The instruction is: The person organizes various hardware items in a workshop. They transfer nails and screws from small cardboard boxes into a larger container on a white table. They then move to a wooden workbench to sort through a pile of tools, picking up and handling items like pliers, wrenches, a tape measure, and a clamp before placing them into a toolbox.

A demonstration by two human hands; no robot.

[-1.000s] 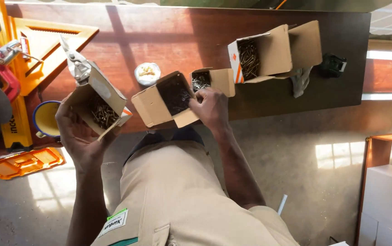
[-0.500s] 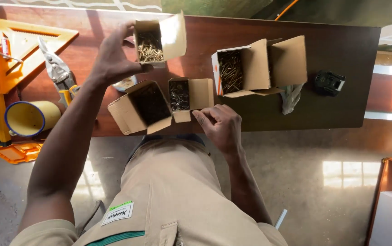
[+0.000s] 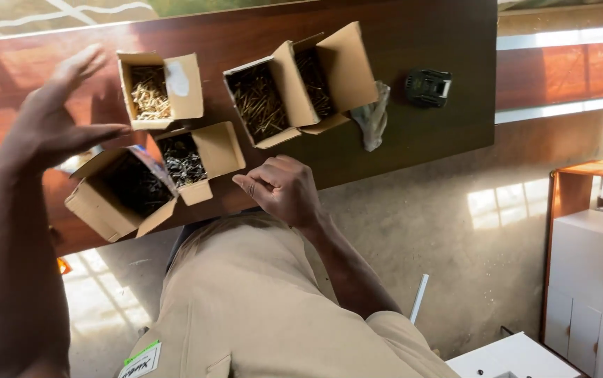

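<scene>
Left hand point(image 3: 49, 119) open beside pale-screw box point(image 3: 158, 87).

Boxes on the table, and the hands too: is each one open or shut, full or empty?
Pale-screw box: open, holding light screws.
Small dark-screw box: open, filled.
Left box: open, tilted, contents dark.
Big middle box: open, filled.
Rear box: open, filled.
Left hand: spread, empty.
Right hand: curled, contents unseen.
</scene>
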